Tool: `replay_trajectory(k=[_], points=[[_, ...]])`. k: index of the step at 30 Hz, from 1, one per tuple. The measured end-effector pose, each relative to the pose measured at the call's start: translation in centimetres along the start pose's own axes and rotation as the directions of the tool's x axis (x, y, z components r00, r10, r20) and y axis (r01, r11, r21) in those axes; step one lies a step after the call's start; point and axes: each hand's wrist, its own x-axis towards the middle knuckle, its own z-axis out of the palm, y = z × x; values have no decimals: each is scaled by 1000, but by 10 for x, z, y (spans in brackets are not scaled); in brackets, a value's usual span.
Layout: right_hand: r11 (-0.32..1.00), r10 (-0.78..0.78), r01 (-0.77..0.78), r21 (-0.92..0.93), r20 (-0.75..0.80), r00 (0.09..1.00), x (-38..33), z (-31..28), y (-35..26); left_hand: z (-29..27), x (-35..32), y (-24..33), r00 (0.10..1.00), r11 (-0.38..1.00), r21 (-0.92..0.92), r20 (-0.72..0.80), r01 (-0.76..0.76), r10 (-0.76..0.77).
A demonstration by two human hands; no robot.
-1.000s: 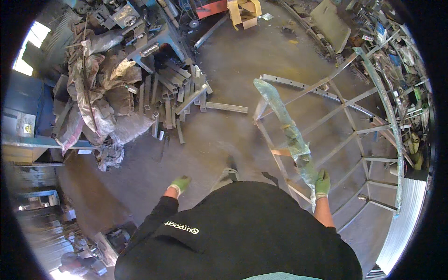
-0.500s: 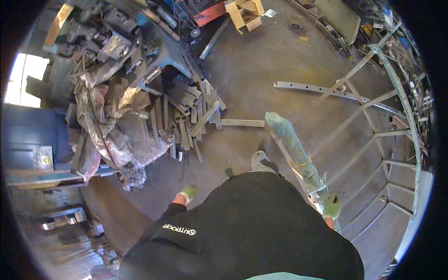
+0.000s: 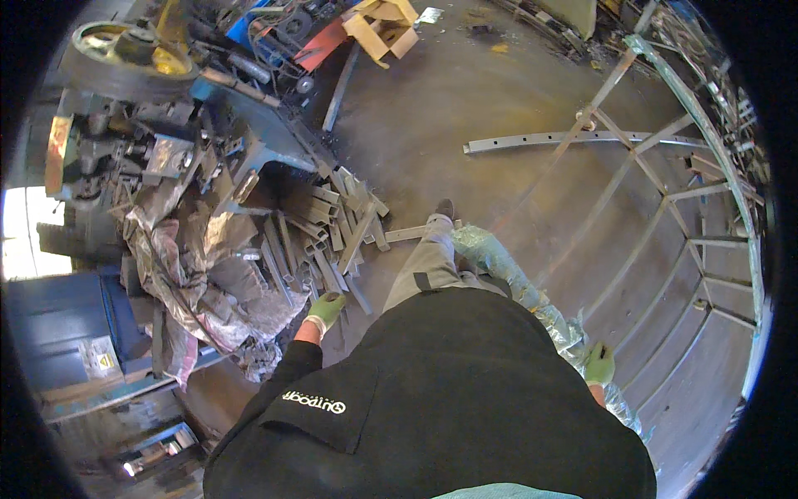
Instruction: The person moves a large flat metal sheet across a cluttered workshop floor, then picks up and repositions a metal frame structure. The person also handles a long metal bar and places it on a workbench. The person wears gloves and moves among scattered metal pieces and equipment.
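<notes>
Frame handling: the step in hand is judged to be shifting or steadying the metal frame (image 3: 636, 155) while on foot, one shoe (image 3: 445, 208) being set forward on the floor (image 3: 416, 108).
Next move: on this reading, it calls for a sure hold by the right hand (image 3: 599, 364) and careful footing past the short tube (image 3: 404, 234), which lies just beside the leg; loose wrapping could slip under the glove.
Wrapped rail: a length sheathed in greenish plastic film (image 3: 534, 298), on the frame's side nearest the person; it slants past the right side of the jacket (image 3: 449, 374), which hides part of it.
Right grip: gloved, at the outer edge of the wrapped rail and apparently touching it; whether the fingers close around it cannot be told.
Left grip: the left hand (image 3: 326, 309), gloved and well apart from the frame, shows nothing held; how wide its fingers stand cannot be told.
Frame's far side: a pale-green rail (image 3: 721, 158) joined by bare ribs, toward the floor's right edge.
Floor's left edge: stacked square tubes (image 3: 332, 223) beside crumpled sacking (image 3: 199, 274).
Floor's far part: a perforated bar (image 3: 532, 143) and an open carton (image 3: 403, 43).
</notes>
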Motion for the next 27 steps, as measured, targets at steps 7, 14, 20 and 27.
replay_trajectory(k=[7,14,20,27], points=[[993,98,-105,-55,-122,988,-8,8,-3,2,21,82,994,910,408,107,-67,25],[1000,25,-24,8,-224,974,-12,15,4,6,55,102,978,869,487,206,-86,-19],[995,104,-99,33,-219,970,-17,4,-14,0,91,140,953,879,473,293,-68,-83],[979,194,-176,97,-212,958,-18,1,-19,-25,119,211,945,911,317,272,-265,181]])
